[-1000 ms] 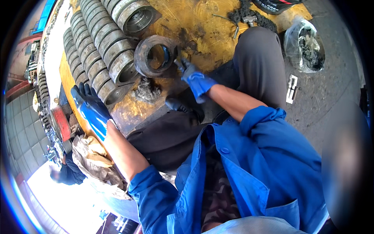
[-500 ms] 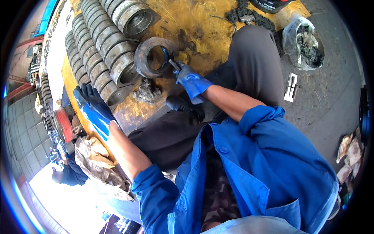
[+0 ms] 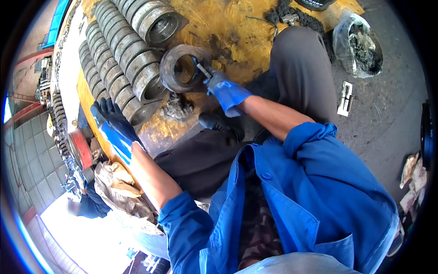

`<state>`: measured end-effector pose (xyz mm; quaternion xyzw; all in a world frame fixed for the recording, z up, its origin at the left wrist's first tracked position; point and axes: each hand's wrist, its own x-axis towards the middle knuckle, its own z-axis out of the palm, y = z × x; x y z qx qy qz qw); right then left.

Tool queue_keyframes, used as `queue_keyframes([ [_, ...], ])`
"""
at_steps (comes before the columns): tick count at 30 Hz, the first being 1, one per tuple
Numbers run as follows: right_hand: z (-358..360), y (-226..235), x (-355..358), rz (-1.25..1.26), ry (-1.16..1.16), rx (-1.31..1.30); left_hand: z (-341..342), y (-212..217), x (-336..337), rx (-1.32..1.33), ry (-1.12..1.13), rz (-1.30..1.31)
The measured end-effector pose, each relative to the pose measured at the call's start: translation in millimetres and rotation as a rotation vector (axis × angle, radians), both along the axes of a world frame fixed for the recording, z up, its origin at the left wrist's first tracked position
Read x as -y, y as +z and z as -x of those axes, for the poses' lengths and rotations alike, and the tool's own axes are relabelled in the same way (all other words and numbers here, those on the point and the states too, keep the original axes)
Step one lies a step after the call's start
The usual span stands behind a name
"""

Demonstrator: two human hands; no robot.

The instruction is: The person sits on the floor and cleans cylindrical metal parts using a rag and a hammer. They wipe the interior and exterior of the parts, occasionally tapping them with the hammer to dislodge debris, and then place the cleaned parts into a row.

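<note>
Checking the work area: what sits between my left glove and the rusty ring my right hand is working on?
In the head view, the ends of the ribbed metal cylinders lie between the left hand and the rusty ring.

A crumpled clear plastic bag (image 3: pixel 358 43) of dark debris sits on the grey floor (image 3: pixel 388 128) just beyond the yellow platform's far right corner. Nearer, a small flat white packet (image 3: pixel 346 98) lies on the floor.

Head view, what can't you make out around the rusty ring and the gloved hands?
- Head view: the tip of the small tool in the right hand is too small to identify.
- The rusty ring: its far-side face is hidden by its own body.
- Left hand: what its fingers touch is hidden beneath the glove.
- Ribbed cylinders: upper ends cut off by the picture's rim.
</note>
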<state>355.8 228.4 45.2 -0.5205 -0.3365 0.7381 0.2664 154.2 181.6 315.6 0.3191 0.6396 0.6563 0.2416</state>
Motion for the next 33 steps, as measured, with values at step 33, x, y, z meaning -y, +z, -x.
queue_keyframes([
  [33,19.1,39.8,-63.1,-0.157,0.115,0.253,-3.9,-6.1,-13.8,-0.046,0.000,0.060],
])
